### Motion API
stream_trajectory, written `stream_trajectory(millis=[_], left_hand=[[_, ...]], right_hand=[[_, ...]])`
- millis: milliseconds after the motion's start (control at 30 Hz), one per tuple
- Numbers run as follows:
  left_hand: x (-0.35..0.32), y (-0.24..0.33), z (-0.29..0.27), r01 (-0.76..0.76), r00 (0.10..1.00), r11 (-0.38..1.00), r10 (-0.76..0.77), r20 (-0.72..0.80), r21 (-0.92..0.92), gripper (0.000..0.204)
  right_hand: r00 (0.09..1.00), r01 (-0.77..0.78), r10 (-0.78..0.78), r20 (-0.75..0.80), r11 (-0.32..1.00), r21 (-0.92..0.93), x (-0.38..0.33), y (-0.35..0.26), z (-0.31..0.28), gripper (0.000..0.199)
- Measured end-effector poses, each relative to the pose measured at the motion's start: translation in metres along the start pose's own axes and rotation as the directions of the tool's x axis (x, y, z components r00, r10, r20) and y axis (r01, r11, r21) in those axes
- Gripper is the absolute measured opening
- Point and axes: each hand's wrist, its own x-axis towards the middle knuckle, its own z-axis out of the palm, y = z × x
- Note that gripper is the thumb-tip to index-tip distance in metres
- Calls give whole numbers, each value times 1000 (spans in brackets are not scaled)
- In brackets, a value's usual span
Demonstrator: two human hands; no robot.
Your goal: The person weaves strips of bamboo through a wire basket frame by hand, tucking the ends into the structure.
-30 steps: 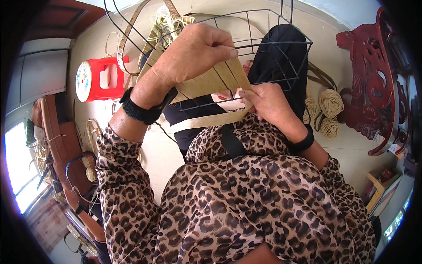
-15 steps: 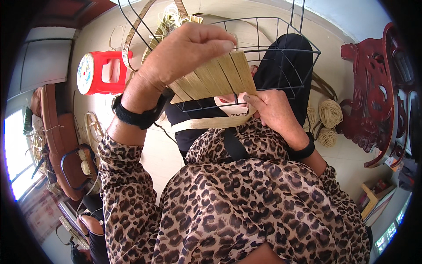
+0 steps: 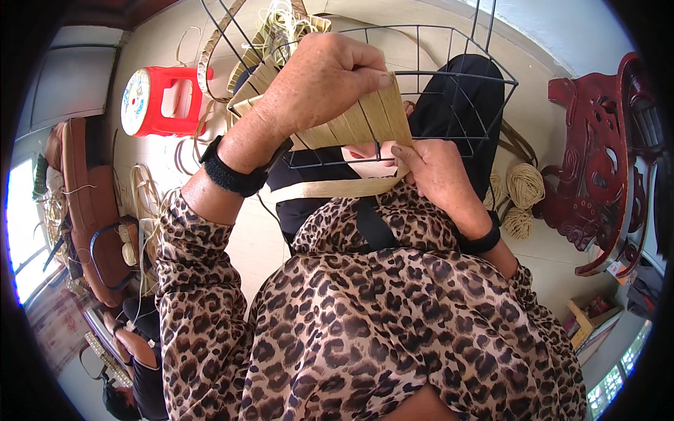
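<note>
"When you look down at that work, what do you see going on?"

"The left hand [image 3: 324,81] pinches the top edge of the flat tan strips [image 3: 382,114], and the right hand [image 3: 437,172] grips the loose strip [image 3: 337,189] at their low corner."

"Where are the strips?"

"They sit side by side on the black wire frame [image 3: 435,73], above the legs [image 3: 428,118]. The loose strip bends away to the left, near the spotted shirt [image 3: 407,302]."

"What's close by?"

"A red stool [image 3: 156,105] on the left and balls of cord [image 3: 524,186] on the right."
</note>
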Motion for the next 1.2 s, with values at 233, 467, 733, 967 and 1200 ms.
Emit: stream_trajectory(millis=[233, 467, 733, 967, 1200], left_hand=[[-9, 1, 20, -245, 869, 845, 409, -279, 475, 43], [-39, -2, 77, -88, 878, 690, 394, -271, 718, 75], [-37, 0, 75, -69, 911, 806, 291, -292, 588, 90], [-34, 5, 71, -32, 921, 815, 249, -299, 579, 82], [-32, -2, 73, -48, 889, 759, 328, -318, 649, 88]], right_hand=[[994, 24, -42, -105, 986, -167, 1, 8, 6, 31], [998, -8, -11, -64, 958, -286, -1, 3, 3, 28], [993, -3, -33, -111, 951, -309, 3, 4, 9, 23], [993, 60, -87, -79, 953, -296, -6, -5, -1, 24], [986, 141, -148, -76, 986, -91, -31, -24, -73, 16]])
